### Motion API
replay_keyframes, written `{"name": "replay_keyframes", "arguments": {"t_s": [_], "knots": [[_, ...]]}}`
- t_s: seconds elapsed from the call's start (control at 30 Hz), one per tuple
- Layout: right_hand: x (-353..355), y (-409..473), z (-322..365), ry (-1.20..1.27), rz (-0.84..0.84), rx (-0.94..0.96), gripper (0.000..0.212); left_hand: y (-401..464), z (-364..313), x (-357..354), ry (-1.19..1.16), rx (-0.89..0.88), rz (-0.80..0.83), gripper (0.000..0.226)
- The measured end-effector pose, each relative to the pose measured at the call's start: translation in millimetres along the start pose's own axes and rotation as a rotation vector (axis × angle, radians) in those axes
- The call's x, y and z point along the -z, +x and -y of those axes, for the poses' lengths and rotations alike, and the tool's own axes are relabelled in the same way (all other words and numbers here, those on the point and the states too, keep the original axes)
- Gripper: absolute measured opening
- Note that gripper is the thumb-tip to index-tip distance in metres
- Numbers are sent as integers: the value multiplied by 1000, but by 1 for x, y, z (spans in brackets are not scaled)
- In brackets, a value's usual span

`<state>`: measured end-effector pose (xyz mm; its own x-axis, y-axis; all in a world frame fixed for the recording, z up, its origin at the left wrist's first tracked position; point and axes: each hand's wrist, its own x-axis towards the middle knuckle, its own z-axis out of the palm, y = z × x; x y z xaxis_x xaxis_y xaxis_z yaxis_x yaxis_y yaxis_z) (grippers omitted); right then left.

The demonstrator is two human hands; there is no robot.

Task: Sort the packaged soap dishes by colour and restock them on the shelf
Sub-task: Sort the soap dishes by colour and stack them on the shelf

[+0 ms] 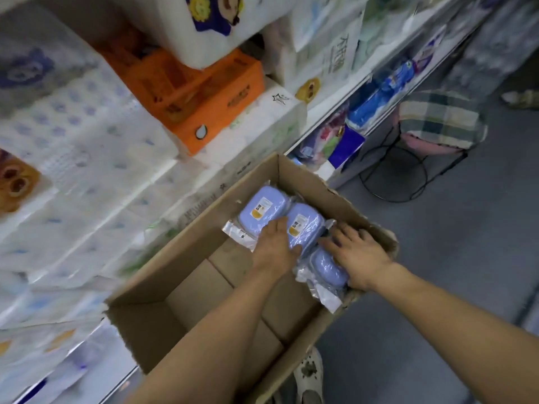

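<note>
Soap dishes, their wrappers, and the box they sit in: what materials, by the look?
Soap dishes: likely hard plastic, smooth lilac-blue moulded shells with rounded corners.
Wrappers: thin clear film, probably plastic; crinkled, glossy, catching white glare at the loose ends.
Box: corrugated cardboard, matte brown, with creased flaps and a torn, ragged rim.

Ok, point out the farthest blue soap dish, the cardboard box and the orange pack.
Farthest blue soap dish (262, 209): head view, label.
Cardboard box (186, 243): head view, left inner wall.
Orange pack (227, 112): head view, front face.
</note>
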<state>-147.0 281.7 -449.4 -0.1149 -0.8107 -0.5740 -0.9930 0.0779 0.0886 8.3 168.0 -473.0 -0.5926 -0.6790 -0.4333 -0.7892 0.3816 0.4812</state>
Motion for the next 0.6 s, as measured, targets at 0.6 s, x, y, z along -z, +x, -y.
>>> {"name": "replay_keyframes", "arguments": {"t_s": [0.6], "knots": [[58,-49,-4,715,-204,-25,94,-59,9,61,-139,165,-174,103]]}}
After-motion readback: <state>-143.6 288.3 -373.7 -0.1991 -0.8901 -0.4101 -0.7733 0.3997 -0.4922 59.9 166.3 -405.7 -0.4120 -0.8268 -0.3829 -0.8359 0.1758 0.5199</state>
